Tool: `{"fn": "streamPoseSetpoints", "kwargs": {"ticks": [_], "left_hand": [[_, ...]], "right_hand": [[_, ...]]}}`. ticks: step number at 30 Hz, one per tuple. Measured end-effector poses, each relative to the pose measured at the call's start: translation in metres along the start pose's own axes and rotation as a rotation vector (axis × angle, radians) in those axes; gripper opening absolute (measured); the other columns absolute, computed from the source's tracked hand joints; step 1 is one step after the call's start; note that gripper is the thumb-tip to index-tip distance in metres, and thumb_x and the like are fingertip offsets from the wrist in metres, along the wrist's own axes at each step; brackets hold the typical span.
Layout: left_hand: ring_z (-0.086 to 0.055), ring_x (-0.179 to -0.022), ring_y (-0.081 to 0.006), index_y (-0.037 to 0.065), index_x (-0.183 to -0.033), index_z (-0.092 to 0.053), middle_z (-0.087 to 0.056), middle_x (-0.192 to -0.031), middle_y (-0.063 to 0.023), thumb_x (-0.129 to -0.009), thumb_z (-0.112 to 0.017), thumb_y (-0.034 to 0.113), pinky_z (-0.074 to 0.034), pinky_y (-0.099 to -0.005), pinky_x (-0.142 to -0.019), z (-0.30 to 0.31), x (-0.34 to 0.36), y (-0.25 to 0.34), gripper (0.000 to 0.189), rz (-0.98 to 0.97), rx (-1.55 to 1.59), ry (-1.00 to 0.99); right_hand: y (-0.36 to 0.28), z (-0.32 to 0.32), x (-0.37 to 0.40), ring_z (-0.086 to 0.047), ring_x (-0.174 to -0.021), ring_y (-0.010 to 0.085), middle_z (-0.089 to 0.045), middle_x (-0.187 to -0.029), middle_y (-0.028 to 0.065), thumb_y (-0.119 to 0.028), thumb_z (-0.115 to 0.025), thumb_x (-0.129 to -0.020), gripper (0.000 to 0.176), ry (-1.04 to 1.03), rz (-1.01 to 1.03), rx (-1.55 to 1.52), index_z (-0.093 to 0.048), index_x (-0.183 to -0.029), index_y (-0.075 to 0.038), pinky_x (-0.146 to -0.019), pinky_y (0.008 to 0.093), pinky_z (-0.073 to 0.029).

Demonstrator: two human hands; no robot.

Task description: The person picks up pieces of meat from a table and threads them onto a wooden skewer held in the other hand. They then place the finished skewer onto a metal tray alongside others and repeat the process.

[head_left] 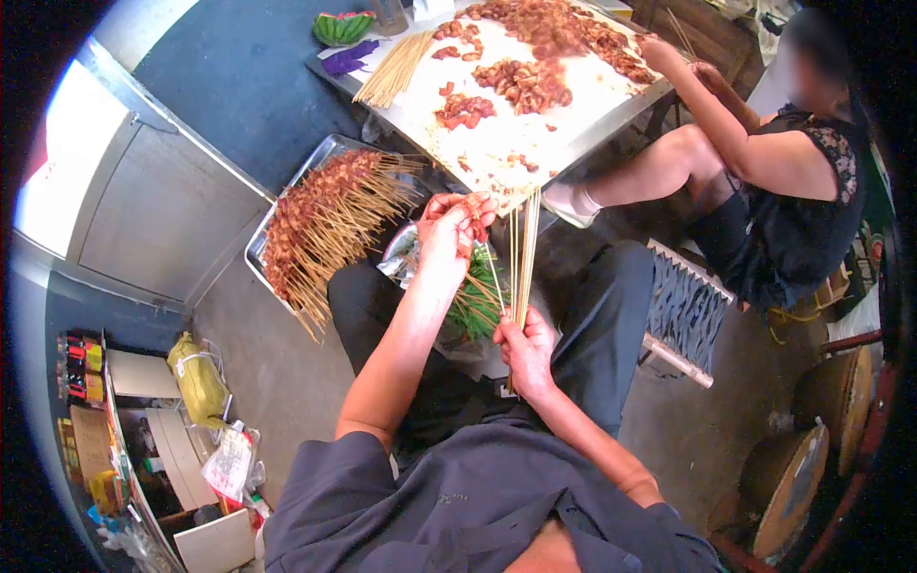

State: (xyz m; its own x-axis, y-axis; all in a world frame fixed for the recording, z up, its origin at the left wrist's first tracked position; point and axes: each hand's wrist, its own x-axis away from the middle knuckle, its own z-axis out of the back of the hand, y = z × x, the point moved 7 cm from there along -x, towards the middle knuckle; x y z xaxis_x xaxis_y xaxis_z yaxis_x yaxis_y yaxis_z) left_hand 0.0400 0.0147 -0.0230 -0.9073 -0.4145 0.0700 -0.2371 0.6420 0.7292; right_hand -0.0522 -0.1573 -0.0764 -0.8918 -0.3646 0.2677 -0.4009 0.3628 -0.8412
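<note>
My left hand [449, 227] is closed around red pieces of meat [475, 206], close to the near corner of the table. In my right hand [527, 355] is a bundle of thin bamboo skewers [524, 258], their tips pointing up toward the tabletop. One skewer leans out of the bundle toward the meat in my left hand; its tip is hidden by the fingers. Below my left hand, between my knees, several skewers [475, 296] lie over something green [482, 310].
A metal tray [256, 250] of meat skewers [325, 205] stands at the left. Ahead, the table [573, 143] bears piles of cut meat [523, 84], loose skewers [394, 69] and a cut watermelon [342, 29]. A person [788, 162] sits at the right, beside a woven stool [683, 310].
</note>
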Motion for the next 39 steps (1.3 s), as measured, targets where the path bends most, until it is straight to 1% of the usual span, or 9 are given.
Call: {"fn": "streamPoseSetpoints", "kwargs": {"ticks": [4,7,9,16,19,28,33,36,39], "left_hand": [[-0.064,-0.083,-0.0341,0.002,-0.085,-0.05,-0.062,-0.09,-0.0241,-0.083,-0.047,-0.005,-0.055,-0.0436,-0.073,0.006,-0.001,-0.009,0.008,-0.006,-0.014,0.02],[-0.064,-0.077,-0.0329,0.003,-0.079,-0.049,-0.062,-0.084,-0.0229,-0.082,-0.048,-0.004,-0.056,-0.0437,-0.065,0.0,0.0,-0.009,0.007,0.02,0.025,-0.023],[-0.066,-0.063,-0.0271,0.003,-0.075,-0.046,-0.064,-0.078,-0.02,-0.08,-0.052,-0.005,-0.055,-0.0325,-0.049,0.001,0.006,-0.009,0.012,0.071,0.054,0.063],[-0.064,-0.057,-0.0234,0.006,-0.071,-0.045,-0.064,-0.075,-0.0179,-0.077,-0.051,-0.006,-0.047,-0.03,-0.041,-0.005,0.017,-0.009,0.015,0.061,-0.126,0.058],[-0.063,-0.059,-0.0246,0.006,-0.068,-0.043,-0.063,-0.076,-0.021,-0.076,-0.05,-0.006,-0.051,-0.0327,-0.045,-0.005,0.022,-0.009,0.016,0.071,-0.166,0.066],[-0.063,-0.058,-0.0232,0.009,-0.067,-0.042,-0.064,-0.076,-0.0202,-0.075,-0.051,-0.005,-0.05,-0.029,-0.047,-0.001,0.028,-0.012,0.019,0.091,-0.242,0.11],[-0.064,-0.059,-0.0244,0.008,-0.07,-0.042,-0.063,-0.076,-0.0205,-0.076,-0.052,-0.004,-0.054,-0.0321,-0.052,0.003,0.027,-0.012,0.017,0.04,-0.255,0.065],[-0.064,-0.06,-0.0252,0.006,-0.069,-0.042,-0.063,-0.075,-0.0204,-0.076,-0.051,-0.005,-0.055,-0.0341,-0.053,0.008,0.032,-0.017,0.017,0.085,-0.249,0.153],[-0.064,-0.062,-0.0258,0.005,-0.068,-0.043,-0.063,-0.074,-0.0203,-0.076,-0.051,-0.006,-0.056,-0.0353,-0.055,0.011,0.036,-0.026,0.016,0.088,-0.211,0.126]], "right_hand": [[0.003,0.002,0.001,-0.037,-0.044,0.0023,-0.051,-0.06,-0.0013,-0.009,-0.051,-0.088,0.002,0.009,-0.009,0.005,-0.052,-0.087,-0.008,-0.038,0.0177,-0.029],[0.004,0.002,0.002,-0.037,-0.044,0.0023,-0.051,-0.06,-0.0011,-0.009,-0.052,-0.087,0.002,0.017,-0.004,0.011,-0.052,-0.086,-0.008,-0.038,0.0179,-0.028],[0.003,0.003,0.003,-0.037,-0.044,0.0024,-0.052,-0.06,-0.0011,-0.009,-0.052,-0.087,0.003,0.022,0.003,0.013,-0.052,-0.085,-0.008,-0.037,0.0179,-0.028],[0.005,0.001,0.007,-0.037,-0.043,0.0025,-0.052,-0.06,-0.0009,-0.007,-0.051,-0.086,0.001,0.044,-0.013,0.013,-0.052,-0.086,-0.007,-0.037,0.0178,-0.029],[0.004,0.0,0.009,-0.037,-0.043,0.0024,-0.052,-0.059,-0.001,-0.007,-0.051,-0.086,0.001,0.045,-0.017,0.004,-0.053,-0.086,-0.007,-0.036,0.018,-0.028],[0.009,0.002,0.013,-0.037,-0.042,0.0027,-0.051,-0.059,-0.0013,-0.009,-0.052,-0.086,0.002,0.055,-0.028,0.024,-0.053,-0.087,-0.008,-0.036,0.0185,-0.028],[0.012,0.002,0.014,-0.038,-0.043,0.0029,-0.051,-0.059,-0.0012,-0.009,-0.052,-0.086,0.002,0.057,-0.032,0.025,-0.053,-0.087,-0.007,-0.036,0.0184,-0.028],[0.013,0.003,0.013,-0.038,-0.043,0.0029,-0.051,-0.059,-0.0012,-0.009,-0.052,-0.086,0.003,0.079,-0.052,0.021,-0.053,-0.088,-0.007,-0.036,0.0182,-0.028],[0.01,0.003,0.01,-0.035,-0.041,0.0029,-0.05,-0.061,0.0006,-0.008,-0.051,-0.087,0.002,0.065,-0.037,0.029,-0.05,-0.088,-0.007,-0.035,0.0177,-0.026]]}}
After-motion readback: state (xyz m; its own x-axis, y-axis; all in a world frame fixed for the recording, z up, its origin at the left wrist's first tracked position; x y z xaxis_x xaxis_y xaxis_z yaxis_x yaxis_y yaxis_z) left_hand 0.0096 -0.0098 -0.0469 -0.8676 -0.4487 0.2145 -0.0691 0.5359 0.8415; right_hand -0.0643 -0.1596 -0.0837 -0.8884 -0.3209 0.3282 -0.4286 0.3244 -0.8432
